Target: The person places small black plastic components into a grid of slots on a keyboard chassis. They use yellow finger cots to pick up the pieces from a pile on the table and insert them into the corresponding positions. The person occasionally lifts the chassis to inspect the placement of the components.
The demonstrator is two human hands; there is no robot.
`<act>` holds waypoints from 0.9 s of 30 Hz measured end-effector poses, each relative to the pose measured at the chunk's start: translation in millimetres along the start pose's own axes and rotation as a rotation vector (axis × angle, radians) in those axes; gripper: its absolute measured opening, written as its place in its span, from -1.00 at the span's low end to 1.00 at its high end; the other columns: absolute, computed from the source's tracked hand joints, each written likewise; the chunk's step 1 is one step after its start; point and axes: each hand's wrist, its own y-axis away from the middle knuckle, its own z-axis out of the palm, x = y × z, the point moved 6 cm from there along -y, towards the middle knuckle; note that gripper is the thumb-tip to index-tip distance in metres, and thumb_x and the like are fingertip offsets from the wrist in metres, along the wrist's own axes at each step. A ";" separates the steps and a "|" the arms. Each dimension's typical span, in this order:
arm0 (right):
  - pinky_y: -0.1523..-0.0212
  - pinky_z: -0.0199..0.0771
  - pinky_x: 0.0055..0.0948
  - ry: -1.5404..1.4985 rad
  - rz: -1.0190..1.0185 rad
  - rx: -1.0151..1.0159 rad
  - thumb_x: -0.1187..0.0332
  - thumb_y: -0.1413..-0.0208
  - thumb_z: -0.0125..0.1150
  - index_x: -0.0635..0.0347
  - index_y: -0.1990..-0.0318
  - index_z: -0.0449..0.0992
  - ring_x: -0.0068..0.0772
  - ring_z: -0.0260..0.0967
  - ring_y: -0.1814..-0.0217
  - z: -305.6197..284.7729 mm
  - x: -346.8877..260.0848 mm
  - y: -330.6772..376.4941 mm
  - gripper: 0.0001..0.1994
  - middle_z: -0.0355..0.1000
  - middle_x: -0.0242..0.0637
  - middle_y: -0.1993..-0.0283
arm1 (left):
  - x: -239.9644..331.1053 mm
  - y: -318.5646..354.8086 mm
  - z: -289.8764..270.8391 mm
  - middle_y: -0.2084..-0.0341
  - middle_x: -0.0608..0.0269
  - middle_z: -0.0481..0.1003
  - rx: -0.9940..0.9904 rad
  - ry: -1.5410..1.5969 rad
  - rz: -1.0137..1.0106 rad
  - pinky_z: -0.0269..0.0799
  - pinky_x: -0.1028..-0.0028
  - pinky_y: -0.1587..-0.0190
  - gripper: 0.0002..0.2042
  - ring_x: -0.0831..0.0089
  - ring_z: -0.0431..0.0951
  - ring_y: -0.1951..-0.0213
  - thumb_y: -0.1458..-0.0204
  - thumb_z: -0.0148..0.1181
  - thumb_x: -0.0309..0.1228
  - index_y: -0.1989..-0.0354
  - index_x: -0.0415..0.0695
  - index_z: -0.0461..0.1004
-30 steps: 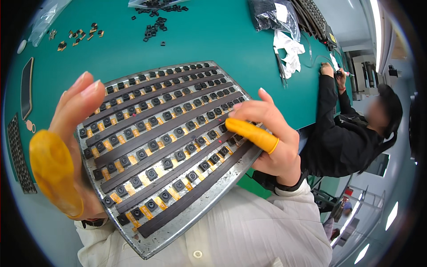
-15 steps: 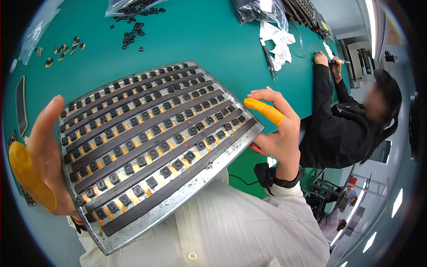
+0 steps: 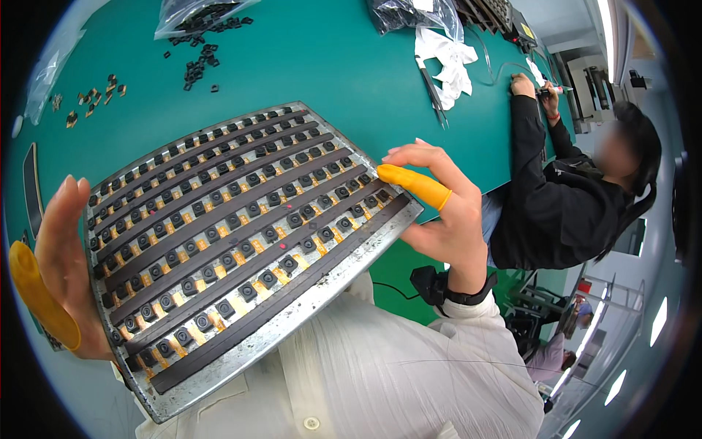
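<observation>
A metal tray [image 3: 409, 212] is held up tilted in front of my chest, between my two hands. Dark strips [image 3: 241, 336] run across it, and between them lie rows of small black camera modules [image 3: 247, 292] with orange-gold flex tails. My left hand [image 3: 69, 271] supports the tray's left edge, a yellow finger cot [image 3: 40, 296] on one finger; part of this hand is behind the tray. At the right corner my right hand [image 3: 450, 212] grips the rim, its finger in a yellow cot [image 3: 417, 185] resting by the top edge and the thumb near the underside.
On the green table [image 3: 314, 58] lie loose black parts [image 3: 199, 66], small gold-and-black pieces [image 3: 91, 99], plastic bags [image 3: 186, 18], a white cloth [image 3: 447, 66] and tweezers [image 3: 433, 91]. A co-worker in black [image 3: 556, 197] sits at the right, hands on the table.
The tray and both hands sit slightly further left in view, and the table items have shifted left too. My grip on the tray looks the same.
</observation>
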 end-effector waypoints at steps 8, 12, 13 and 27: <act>-0.33 0.20 0.11 -0.005 -0.097 -0.173 0.65 0.41 0.34 0.32 0.12 0.57 -0.15 0.43 -0.06 7.4 -7.9 -10.9 -0.50 0.44 -0.22 0.02 | 9.0 9.2 10.0 -0.14 -0.39 0.29 0.033 -0.011 -0.060 0.35 0.11 -0.22 -0.37 -0.06 0.41 -0.13 -0.30 -0.12 -0.13 -0.38 -0.34 -0.02; -0.37 0.07 0.18 -0.056 -0.022 -0.199 0.69 0.48 0.25 0.31 0.20 0.59 -0.18 0.48 -0.02 6.8 -8.1 -12.8 -0.52 0.49 -0.25 0.10 | 14.9 9.8 13.0 -0.15 -0.37 0.28 0.047 -0.014 -0.087 0.34 0.12 -0.22 -0.37 -0.04 0.40 -0.14 -0.29 -0.12 -0.11 -0.37 -0.34 -0.01; -0.38 0.03 0.21 -0.075 0.003 -0.191 0.69 0.50 0.22 0.30 0.23 0.59 -0.19 0.51 -0.02 7.0 -6.9 -12.6 -0.53 0.51 -0.26 0.13 | 16.6 10.0 13.3 -0.15 -0.36 0.28 0.046 -0.018 -0.095 0.34 0.12 -0.22 -0.36 -0.04 0.40 -0.14 -0.29 -0.12 -0.11 -0.37 -0.34 -0.01; -0.34 0.15 0.17 -0.003 0.049 -0.013 0.57 0.32 0.44 0.17 0.15 0.61 -0.27 0.50 -0.02 1.4 1.2 -4.3 -0.57 0.50 -0.36 0.06 | 0.0 19.7 -3.4 -0.19 -0.29 0.26 0.101 0.045 -0.267 0.30 0.16 -0.25 -0.34 0.04 0.37 -0.17 -0.28 -0.12 -0.05 -0.36 -0.34 0.01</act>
